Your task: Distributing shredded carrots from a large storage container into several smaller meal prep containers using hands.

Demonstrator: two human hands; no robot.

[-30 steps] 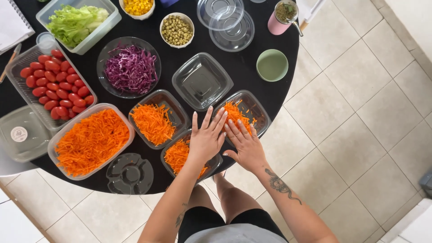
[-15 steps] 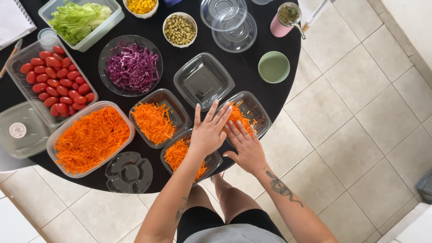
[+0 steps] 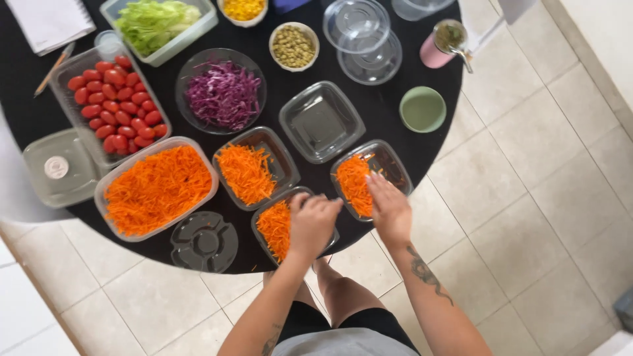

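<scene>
Portioning grated carrot into small clear containers looks to be the step in hand. The front container [image 3: 277, 227], at lower centre on the black counter [image 3: 395, 112], sits under the left hand [image 3: 312, 223], fingers curled loosely over its carrot. The right hand [image 3: 390, 207] lies flat, fingers nearly straight, on the neighbouring container [image 3: 366, 175]. Levelling each heap calls for light pressure.

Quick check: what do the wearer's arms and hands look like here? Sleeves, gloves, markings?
Both arms are bare, with no sleeves or gloves. The left hand and right hand show no rings or watch. A dark tattoo marks the right forearm; another small one sits on the left forearm.
</scene>
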